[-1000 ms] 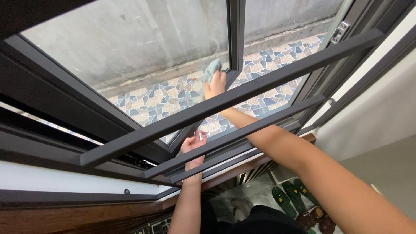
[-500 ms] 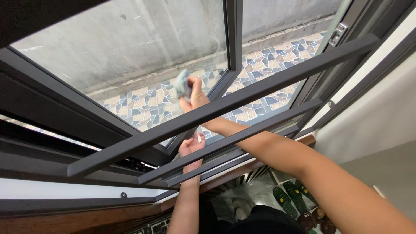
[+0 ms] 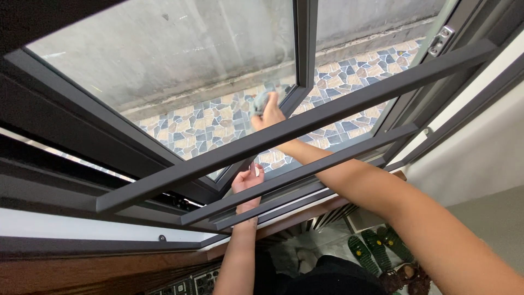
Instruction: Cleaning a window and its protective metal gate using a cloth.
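Rightward along smooth glass (image 3: 180, 60) slid the right hand (image 3: 268, 116), fingers clutching crumpled cloth (image 3: 261, 100); left hand (image 3: 246, 183) grips the frame (image 3: 224, 183).

We note that the window frame (image 3: 164, 155) and the horizontal bars (image 3: 305, 123) are dark metal with a smooth, matt finish. The pane (image 3: 164, 60) is clear glass, smooth and faintly streaked. We see a soft blue-grey cloth (image 3: 261, 101) bunched in the right hand (image 3: 268, 114). The sill (image 3: 82, 270) below is brown wood with a dull sheen. The sandals (image 3: 376, 248) look like ribbed green rubber.
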